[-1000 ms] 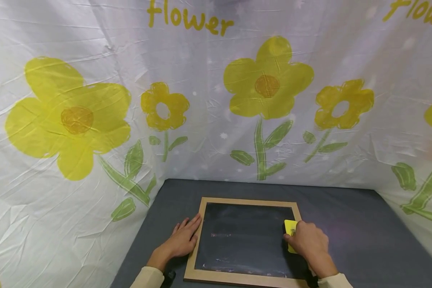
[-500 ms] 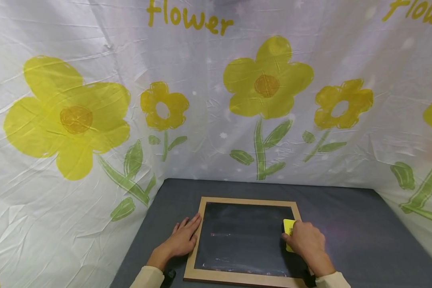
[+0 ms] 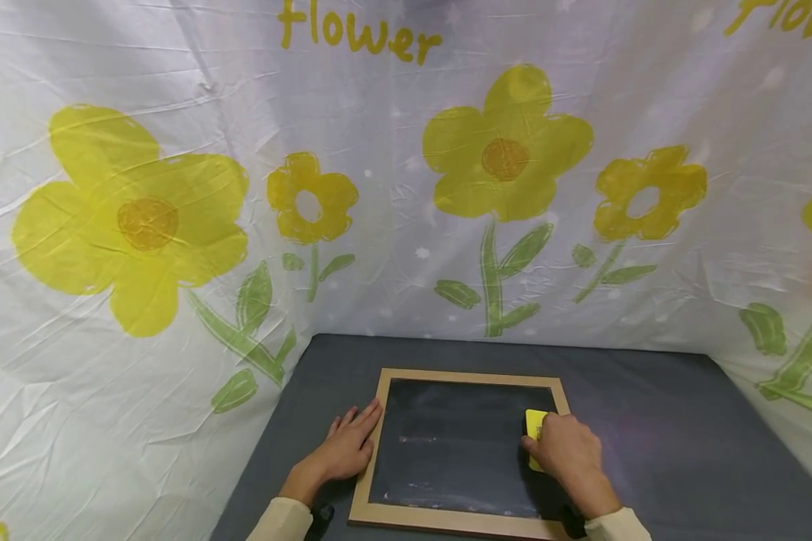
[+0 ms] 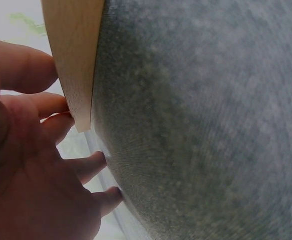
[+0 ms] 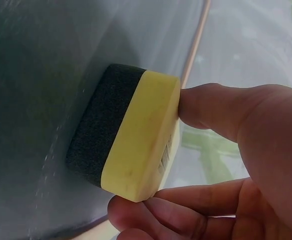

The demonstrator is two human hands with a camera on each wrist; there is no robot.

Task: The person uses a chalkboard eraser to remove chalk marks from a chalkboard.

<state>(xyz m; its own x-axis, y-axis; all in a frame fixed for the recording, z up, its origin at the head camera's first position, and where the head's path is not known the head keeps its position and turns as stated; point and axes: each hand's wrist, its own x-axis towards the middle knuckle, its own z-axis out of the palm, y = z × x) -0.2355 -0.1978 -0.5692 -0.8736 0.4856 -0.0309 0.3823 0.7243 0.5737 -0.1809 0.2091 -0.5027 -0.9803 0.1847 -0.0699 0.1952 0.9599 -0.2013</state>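
Head view, right hand (image 3: 565, 451) pinching yellow eraser (image 3: 534, 427) against chalkboard (image 3: 460, 451), left hand (image 3: 345, 451) flat on frame edge

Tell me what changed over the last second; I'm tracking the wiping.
The right hand, gripping the yellow-and-black sponge eraser, slid slightly leftward across the wood-framed chalkboard. The left hand stayed flat at the board's left edge; the board did not move.

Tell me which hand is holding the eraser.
The right hand grips the yellow eraser on the chalkboard; the left hand rests flat against its frame.
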